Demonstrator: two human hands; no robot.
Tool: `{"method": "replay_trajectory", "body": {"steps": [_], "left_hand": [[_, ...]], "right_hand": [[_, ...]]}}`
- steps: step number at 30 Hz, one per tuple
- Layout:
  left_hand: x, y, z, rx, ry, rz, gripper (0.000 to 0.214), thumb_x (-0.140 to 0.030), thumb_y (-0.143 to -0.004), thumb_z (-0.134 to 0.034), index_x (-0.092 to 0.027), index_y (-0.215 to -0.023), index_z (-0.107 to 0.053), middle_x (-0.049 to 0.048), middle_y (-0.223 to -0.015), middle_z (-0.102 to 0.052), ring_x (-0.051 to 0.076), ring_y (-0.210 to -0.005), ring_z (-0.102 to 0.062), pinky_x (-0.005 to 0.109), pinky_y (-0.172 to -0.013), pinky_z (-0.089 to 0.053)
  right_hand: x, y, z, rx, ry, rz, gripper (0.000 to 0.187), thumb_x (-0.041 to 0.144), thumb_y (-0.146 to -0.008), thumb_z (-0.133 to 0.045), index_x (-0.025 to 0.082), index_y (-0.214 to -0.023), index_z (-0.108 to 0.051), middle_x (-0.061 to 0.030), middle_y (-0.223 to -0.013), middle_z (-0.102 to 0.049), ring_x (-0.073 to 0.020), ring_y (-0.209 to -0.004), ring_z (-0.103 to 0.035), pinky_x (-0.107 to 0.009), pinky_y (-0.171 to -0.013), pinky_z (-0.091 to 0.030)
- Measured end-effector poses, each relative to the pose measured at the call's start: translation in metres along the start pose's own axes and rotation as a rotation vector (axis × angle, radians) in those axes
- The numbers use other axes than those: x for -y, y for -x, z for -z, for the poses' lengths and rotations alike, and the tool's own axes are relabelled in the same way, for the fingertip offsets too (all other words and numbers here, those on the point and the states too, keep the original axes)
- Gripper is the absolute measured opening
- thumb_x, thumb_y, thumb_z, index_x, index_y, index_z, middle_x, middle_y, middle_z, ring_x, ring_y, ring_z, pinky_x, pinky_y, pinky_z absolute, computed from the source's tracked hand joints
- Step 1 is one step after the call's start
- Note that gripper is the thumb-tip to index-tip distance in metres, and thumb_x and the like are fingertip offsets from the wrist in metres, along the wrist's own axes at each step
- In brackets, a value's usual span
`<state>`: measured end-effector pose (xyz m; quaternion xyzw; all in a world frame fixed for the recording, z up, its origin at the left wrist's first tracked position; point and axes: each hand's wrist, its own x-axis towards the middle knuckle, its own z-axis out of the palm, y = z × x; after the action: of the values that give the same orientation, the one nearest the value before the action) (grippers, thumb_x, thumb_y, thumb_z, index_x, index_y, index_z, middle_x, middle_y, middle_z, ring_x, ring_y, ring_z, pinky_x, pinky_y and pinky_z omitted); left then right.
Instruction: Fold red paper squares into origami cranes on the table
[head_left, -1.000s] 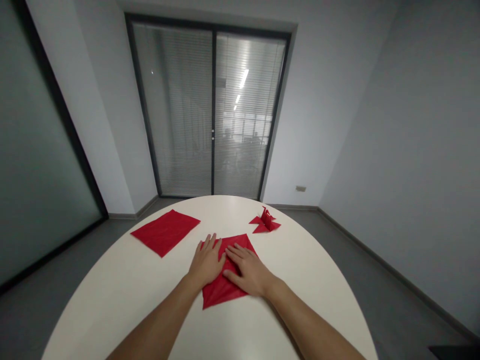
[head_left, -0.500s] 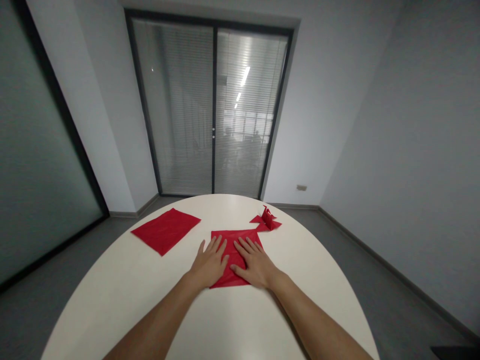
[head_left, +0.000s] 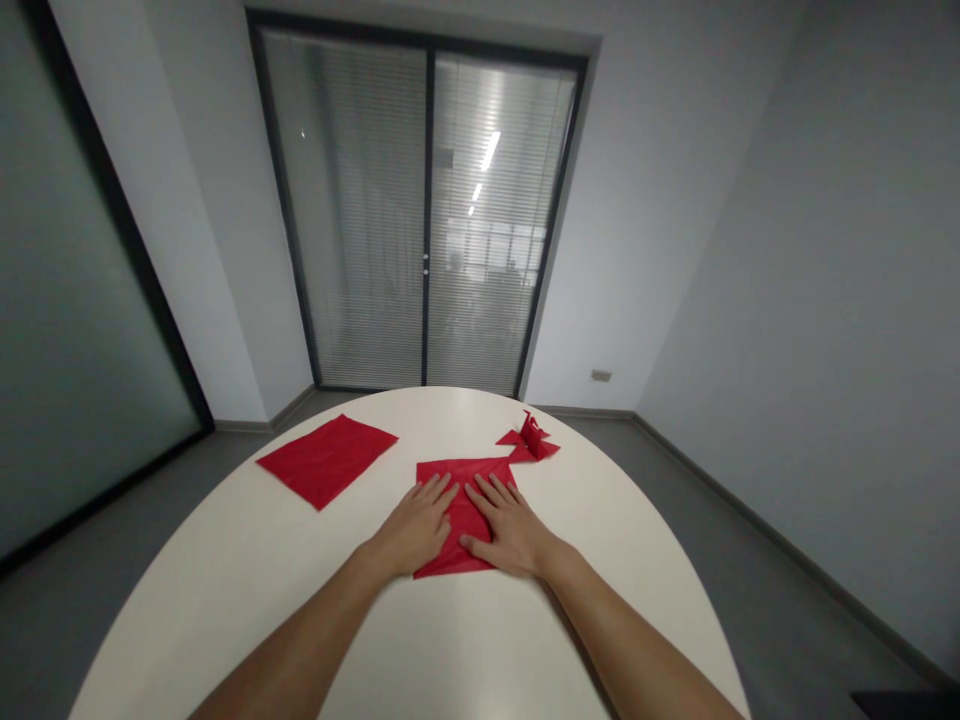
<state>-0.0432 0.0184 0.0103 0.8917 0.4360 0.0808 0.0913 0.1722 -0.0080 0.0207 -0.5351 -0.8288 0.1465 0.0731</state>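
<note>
A square red sheet of paper (head_left: 466,520), with faint creases, lies spread on the white round table (head_left: 420,640) in front of me. My left hand (head_left: 417,525) rests on the sheet's left side, fingers stretched out towards its far edge. On the right part of the same sheet, my right hand (head_left: 507,528) lies flat with its fingers spread and its thumb pointing inward. Neither hand grips anything. Just beyond the sheet's far right corner stands a folded red paper crane (head_left: 531,438), touching or very near that corner.
Another red sheet (head_left: 328,460) lies flat at the table's far left, turned cornerwise. Behind the table is a glass door (head_left: 425,220) with blinds. A wall socket (head_left: 601,376) shows low on the far wall.
My left hand has shifted slightly left on the sheet, and its thumb is now closer to the other fingers. The right hand stays in about the same place.
</note>
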Motion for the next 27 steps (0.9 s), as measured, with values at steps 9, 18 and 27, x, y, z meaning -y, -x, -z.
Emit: {"method": "replay_trajectory", "body": {"steps": [9,18,27], "left_hand": [[0.001,-0.003,-0.008,-0.017,-0.02,0.061,0.062,-0.044,-0.103,-0.033,-0.015,-0.158,-0.034,0.0146,-0.165,-0.027,0.032,-0.154,-0.02,0.052,-0.124,-0.022],[0.006,-0.004,-0.005,0.026,-0.096,0.133,0.061,-0.043,-0.101,-0.038,-0.018,-0.156,-0.038,0.017,-0.164,-0.028,0.034,-0.154,-0.02,0.055,-0.122,-0.022],[0.013,0.009,0.004,-0.055,0.02,-0.068,0.054,-0.038,-0.102,-0.043,-0.026,-0.154,-0.042,0.0068,-0.164,-0.033,0.024,-0.153,-0.028,0.045,-0.125,-0.023]], "right_hand": [[0.0,0.0,0.002,0.002,-0.011,0.013,0.093,0.07,-0.088,-0.052,0.019,-0.161,-0.025,-0.0105,-0.169,-0.014,-0.034,-0.156,-0.008,-0.052,-0.126,-0.007],[0.0,0.007,0.006,0.031,-0.023,0.104,0.093,0.07,-0.089,-0.051,0.02,-0.162,-0.022,-0.01,-0.168,-0.016,-0.0331,-0.156,-0.01,-0.052,-0.126,-0.007],[-0.013,0.002,0.011,0.107,-0.042,0.102,0.105,0.079,-0.082,-0.054,0.021,-0.162,-0.019,-0.0101,-0.168,-0.012,-0.033,-0.156,-0.005,-0.05,-0.127,-0.006]]}}
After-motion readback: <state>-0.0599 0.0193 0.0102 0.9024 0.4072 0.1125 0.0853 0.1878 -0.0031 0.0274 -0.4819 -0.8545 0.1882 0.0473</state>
